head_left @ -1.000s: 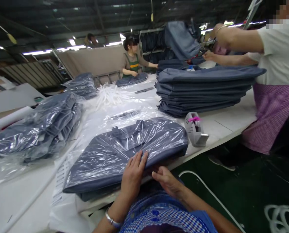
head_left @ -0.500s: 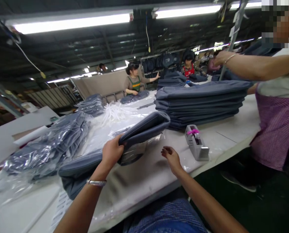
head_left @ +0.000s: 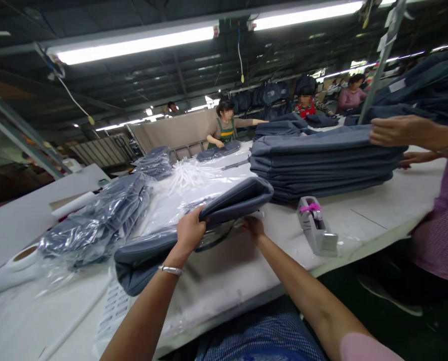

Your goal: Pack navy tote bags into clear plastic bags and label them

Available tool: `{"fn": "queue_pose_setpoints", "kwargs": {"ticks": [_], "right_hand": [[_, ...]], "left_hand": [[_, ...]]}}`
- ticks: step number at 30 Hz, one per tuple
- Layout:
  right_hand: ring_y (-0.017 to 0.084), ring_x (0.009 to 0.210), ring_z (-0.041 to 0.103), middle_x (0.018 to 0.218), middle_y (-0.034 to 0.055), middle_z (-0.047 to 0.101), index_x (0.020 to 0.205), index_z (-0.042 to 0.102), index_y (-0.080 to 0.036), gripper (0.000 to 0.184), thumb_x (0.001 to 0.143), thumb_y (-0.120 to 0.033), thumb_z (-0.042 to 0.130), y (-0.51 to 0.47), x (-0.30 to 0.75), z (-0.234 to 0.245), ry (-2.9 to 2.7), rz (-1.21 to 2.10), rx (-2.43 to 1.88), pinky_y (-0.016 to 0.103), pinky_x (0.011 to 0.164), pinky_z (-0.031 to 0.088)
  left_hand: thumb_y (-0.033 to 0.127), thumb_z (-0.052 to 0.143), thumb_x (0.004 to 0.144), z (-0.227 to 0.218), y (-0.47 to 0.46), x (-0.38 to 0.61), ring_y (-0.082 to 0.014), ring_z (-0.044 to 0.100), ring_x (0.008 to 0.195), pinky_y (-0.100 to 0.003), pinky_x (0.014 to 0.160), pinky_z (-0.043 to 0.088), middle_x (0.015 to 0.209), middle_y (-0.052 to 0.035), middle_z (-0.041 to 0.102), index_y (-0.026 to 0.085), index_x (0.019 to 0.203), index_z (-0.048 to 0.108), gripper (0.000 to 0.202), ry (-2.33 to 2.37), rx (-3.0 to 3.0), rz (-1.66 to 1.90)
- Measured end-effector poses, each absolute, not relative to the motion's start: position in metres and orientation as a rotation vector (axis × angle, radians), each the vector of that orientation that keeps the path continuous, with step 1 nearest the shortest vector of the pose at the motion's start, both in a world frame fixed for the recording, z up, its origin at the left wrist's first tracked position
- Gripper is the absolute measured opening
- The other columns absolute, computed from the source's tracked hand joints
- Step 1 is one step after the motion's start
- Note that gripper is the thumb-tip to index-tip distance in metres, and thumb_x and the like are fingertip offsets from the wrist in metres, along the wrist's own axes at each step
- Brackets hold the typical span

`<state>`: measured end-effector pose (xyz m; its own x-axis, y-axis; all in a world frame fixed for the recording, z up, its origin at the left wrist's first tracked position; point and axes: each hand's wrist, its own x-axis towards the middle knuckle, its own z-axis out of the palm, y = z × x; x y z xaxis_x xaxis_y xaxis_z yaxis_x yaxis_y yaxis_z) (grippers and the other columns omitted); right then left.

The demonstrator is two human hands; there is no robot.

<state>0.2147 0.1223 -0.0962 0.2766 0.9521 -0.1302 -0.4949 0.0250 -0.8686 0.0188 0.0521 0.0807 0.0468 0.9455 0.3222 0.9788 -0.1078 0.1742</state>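
Note:
My left hand (head_left: pixel 190 229) is closed on the edge of a dark blue-grey fabric bag (head_left: pixel 239 199), which is bent up at the grip. One end of the bag rises to the right; its other end lies on the table to the left. Below the raised part is clear plastic with a dark curved strip, perhaps a handle. My right hand (head_left: pixel 254 228) reaches beneath the raised end, close to its underside. Its fingers are partly hidden and dark, so their grip is unclear. A grey tape dispenser (head_left: pixel 316 228) with a pink ribbon stands to the right of my right hand.
A tall stack of folded dark bags (head_left: pixel 317 163) stands behind the dispenser, with a co-worker's hand (head_left: pixel 400 131) on it. Plastic-wrapped bags (head_left: pixel 99 220) lie at left. White strips (head_left: pixel 189 175) are heaped mid-table. A white perforated basket (head_left: pixel 113 311) sits near the front edge.
My right hand has moved up and left, under the raised end of the bag. My left hand keeps its grip. The co-worker at right has lowered a hand onto the stack. The view has shifted.

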Motion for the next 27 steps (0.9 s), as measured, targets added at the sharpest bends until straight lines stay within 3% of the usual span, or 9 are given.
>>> {"fn": "queue_pose_setpoints", "kwargs": {"ticks": [4, 10, 13, 16, 18, 22, 24, 27], "right_hand": [[0.014, 0.071, 0.064, 0.076, 0.0002, 0.066, 0.083, 0.065, -0.014, 0.020, 0.078, -0.033, 0.070, 0.082, 0.204, -0.094, -0.493, 1.287, -0.939, 0.031, 0.075, 0.055], [0.022, 0.088, 0.068, 0.092, 0.0065, 0.072, 0.085, 0.070, -0.017, 0.026, 0.062, -0.029, 0.076, -0.001, 0.201, -0.093, -0.550, 1.391, -0.874, 0.035, 0.082, 0.056], [0.025, 0.099, 0.066, 0.106, 0.0090, 0.070, 0.100, 0.067, -0.019, 0.040, 0.064, -0.032, 0.077, -0.023, 0.233, -0.103, -0.498, 1.308, -0.962, 0.039, 0.087, 0.055], [0.025, 0.121, 0.057, 0.136, 0.0088, 0.057, 0.128, 0.054, -0.026, 0.059, 0.075, -0.045, 0.071, -0.023, 0.273, -0.105, -0.493, 0.873, -1.153, 0.039, 0.099, 0.049], [0.026, 0.126, 0.053, 0.144, 0.0120, 0.050, 0.136, 0.047, -0.025, 0.070, 0.075, -0.050, 0.070, -0.015, 0.296, -0.100, -0.626, 0.601, -1.282, 0.039, 0.100, 0.048], [0.028, 0.102, 0.065, 0.117, 0.0155, 0.066, 0.136, 0.048, -0.016, 0.080, 0.071, -0.057, 0.072, 0.002, 0.317, -0.083, -0.792, 0.459, -1.447, 0.042, 0.090, 0.052], [0.028, 0.093, 0.066, 0.102, 0.0124, 0.071, 0.123, 0.060, -0.016, 0.067, 0.073, -0.060, 0.070, 0.000, 0.317, -0.075, -0.878, 0.503, -1.478, 0.043, 0.090, 0.051], [0.027, 0.092, 0.066, 0.100, 0.0096, 0.072, 0.104, 0.071, -0.020, 0.047, 0.078, -0.059, 0.067, -0.022, 0.305, -0.072, -1.073, 0.685, -1.408, 0.038, 0.087, 0.051]], "left_hand": [[0.025, 0.058, 0.086, 0.069, 0.048, 0.022, -0.0290, 0.069, 0.101, -0.036, 0.083, 0.051, 0.110, -0.0040, 0.076, 0.033, 0.134, 0.060, 0.049, -2.032, -2.175, -0.583], [0.010, 0.053, 0.082, 0.026, 0.027, 0.012, -0.0252, 0.067, 0.112, -0.033, 0.090, 0.052, 0.128, 0.0005, 0.069, 0.034, 0.136, 0.057, 0.059, -2.013, -2.185, -0.760], [0.005, 0.050, 0.080, -0.012, 0.006, 0.005, -0.0226, 0.064, 0.117, -0.031, 0.091, 0.053, 0.136, 0.0029, 0.064, 0.035, 0.138, 0.055, 0.065, -1.991, -2.264, -0.806], [0.001, 0.048, 0.077, -0.045, -0.012, 0.003, -0.0209, 0.060, 0.123, -0.029, 0.092, 0.053, 0.140, 0.0033, 0.060, 0.035, 0.140, 0.053, 0.072, -1.979, -2.323, -0.856], [-0.003, 0.046, 0.072, -0.059, -0.019, 0.004, -0.0200, 0.058, 0.125, -0.028, 0.094, 0.053, 0.142, 0.0027, 0.058, 0.035, 0.144, 0.047, 0.082, -1.977, -2.334, -0.878], [-0.007, 0.044, 0.066, -0.069, -0.022, 0.006, -0.0204, 0.055, 0.126, -0.029, 0.097, 0.052, 0.141, 0.0001, 0.057, 0.035, 0.149, 0.041, 0.093, -1.942, -2.333, -0.939], [-0.009, 0.042, 0.062, -0.073, -0.021, 0.006, -0.0209, 0.056, 0.124, -0.031, 0.101, 0.051, 0.136, -0.0012, 0.059, 0.034, 0.148, 0.043, 0.095, -1.899, -2.341, -1.024], [-0.010, 0.038, 0.058, -0.081, -0.019, 0.005, -0.0213, 0.057, 0.120, -0.036, 0.104, 0.049, 0.128, -0.0024, 0.062, 0.034, 0.145, 0.047, 0.098, -1.826, -2.353, -1.210]]}}
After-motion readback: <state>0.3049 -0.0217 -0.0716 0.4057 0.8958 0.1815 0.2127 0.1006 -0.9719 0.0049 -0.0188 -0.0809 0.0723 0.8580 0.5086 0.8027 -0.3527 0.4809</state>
